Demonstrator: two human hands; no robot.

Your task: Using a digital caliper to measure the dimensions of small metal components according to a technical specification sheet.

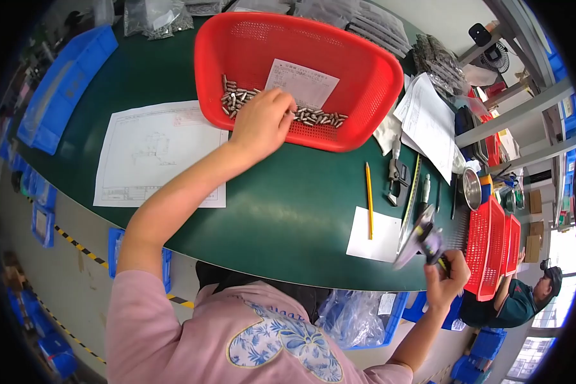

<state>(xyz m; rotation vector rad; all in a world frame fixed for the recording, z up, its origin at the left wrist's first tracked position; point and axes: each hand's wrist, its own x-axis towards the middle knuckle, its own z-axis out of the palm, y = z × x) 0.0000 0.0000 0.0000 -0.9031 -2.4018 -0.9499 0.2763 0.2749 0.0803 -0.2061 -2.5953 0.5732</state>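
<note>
My left hand [265, 121] reaches over the near side of a red plastic basket [358, 57]. Its fingers are pinched together, and whatever lies between them is too small or hidden to name. Right by it, small silver metal pins [313, 118] are heaped on the basket floor, with a printed paper slip [301, 83] among them. At the table's right front, my right hand [447, 281] is closed around a caliper [429, 242], blurred by motion and tilted with its jaws away from the hand.
A drawing sheet [160, 157] lies left of the basket. To the right are a yellow pencil [369, 198] on a white paper [358, 240], a micrometer [398, 176], loose papers [432, 121] and red baskets [484, 246]. A blue bin [67, 89] stands far left; a person [515, 297] sits at right.
</note>
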